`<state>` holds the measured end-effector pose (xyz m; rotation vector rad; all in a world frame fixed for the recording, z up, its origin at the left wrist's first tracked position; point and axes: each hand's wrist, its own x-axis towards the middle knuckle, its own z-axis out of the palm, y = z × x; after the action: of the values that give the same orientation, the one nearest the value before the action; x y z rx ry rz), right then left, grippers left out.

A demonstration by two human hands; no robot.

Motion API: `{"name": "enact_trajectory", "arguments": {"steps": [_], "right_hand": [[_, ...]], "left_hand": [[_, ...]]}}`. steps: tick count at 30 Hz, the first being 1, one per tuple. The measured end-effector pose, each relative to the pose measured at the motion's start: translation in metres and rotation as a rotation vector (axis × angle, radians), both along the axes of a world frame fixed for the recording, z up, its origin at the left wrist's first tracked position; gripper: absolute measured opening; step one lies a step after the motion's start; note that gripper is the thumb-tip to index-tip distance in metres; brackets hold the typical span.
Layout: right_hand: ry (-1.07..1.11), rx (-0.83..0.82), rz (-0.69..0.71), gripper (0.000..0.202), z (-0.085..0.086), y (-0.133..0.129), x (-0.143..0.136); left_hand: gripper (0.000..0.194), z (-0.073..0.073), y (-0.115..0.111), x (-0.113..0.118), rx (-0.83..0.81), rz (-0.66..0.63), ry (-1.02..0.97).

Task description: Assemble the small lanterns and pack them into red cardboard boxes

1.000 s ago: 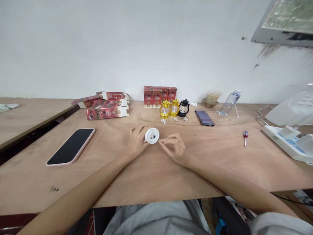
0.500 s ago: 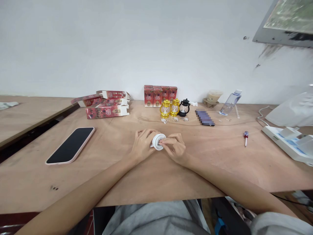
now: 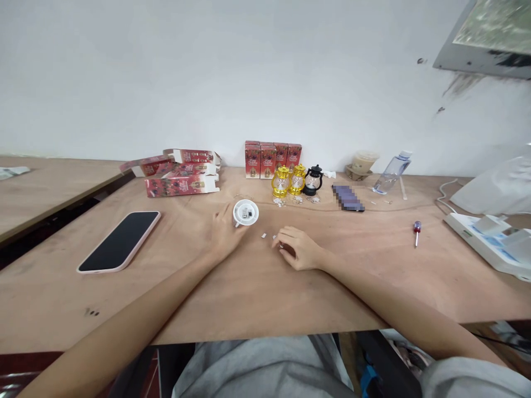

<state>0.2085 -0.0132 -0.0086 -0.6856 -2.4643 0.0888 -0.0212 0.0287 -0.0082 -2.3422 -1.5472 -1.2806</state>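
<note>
1. Left hand (image 3: pixel 224 231) grips the white round part (image 3: pixel 246 213) by its side, over the table's middle.
2. Right hand (image 3: pixel 298 247), fingers curled, is beside small white bits (image 3: pixel 264 236); whether it pinches one, I cannot tell.
3. Wooden tabletop (image 3: pixel 232 309), faintly stained, spreads around.
4. Beyond stand lanterns (image 3: pixel 281 181), red boxes (image 3: pixel 253 161), then a pale wall (image 3: pixel 186 72).

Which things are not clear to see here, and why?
In the head view:
White round part: left hand covers its side.
Right hand: curled fingers hide whether it holds anything.
Small white scraps: too tiny to identify.
Purple-screened phone: pixelated.
Power strip: cut by right edge.
</note>
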Motion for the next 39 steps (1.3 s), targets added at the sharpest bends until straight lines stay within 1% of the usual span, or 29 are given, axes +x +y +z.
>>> {"name": "enact_trajectory", "arguments": {"steps": [3,5,9,13,14,16,19,21,23,26,29,35,39], "right_hand": [[0.005,-0.035,0.044,0.025,-0.001,0.002,0.001],[0.019,-0.044,0.056,0.026,-0.001,0.003,0.001],[0.045,-0.037,0.082,0.025,-0.001,0.004,0.001],[0.092,-0.049,0.112,0.025,-0.001,-0.001,-0.005],[0.121,-0.026,0.119,0.024,-0.002,-0.003,-0.007],[0.217,0.082,0.113,0.020,-0.004,-0.007,-0.011],[0.450,0.277,0.042,0.020,-0.005,-0.012,-0.017],[0.584,0.346,-0.007,0.022,-0.004,-0.015,-0.021],[0.650,0.377,-0.040,0.024,-0.002,-0.018,-0.025],[0.666,0.398,-0.071,0.023,0.001,-0.022,-0.028],[0.652,0.402,-0.082,0.022,0.001,-0.024,-0.029],[0.615,0.405,-0.069,0.024,0.001,-0.024,-0.028],[0.657,0.364,-0.048,0.027,-0.002,-0.023,-0.028]], "left_hand": [[0.030,0.000,0.000,0.000,0.007,-0.003,0.007],[0.028,0.001,-0.003,0.002,0.010,0.000,0.049],[0.027,0.003,-0.011,0.006,0.029,-0.040,0.148],[0.028,0.002,-0.013,0.008,0.049,-0.086,0.209],[0.028,0.002,-0.014,0.009,0.044,-0.095,0.222],[0.027,0.003,-0.016,0.011,0.025,-0.105,0.234],[0.025,0.006,-0.022,0.015,-0.003,-0.133,0.225],[0.024,0.009,-0.027,0.019,0.002,-0.158,0.221],[0.024,0.010,-0.033,0.023,0.008,-0.191,0.229],[0.023,0.012,-0.041,0.029,0.025,-0.240,0.247],[0.023,0.011,-0.046,0.032,0.048,-0.260,0.248],[0.023,0.010,-0.045,0.031,0.032,-0.245,0.242],[0.023,0.009,-0.044,0.031,0.036,-0.251,0.240]]}}
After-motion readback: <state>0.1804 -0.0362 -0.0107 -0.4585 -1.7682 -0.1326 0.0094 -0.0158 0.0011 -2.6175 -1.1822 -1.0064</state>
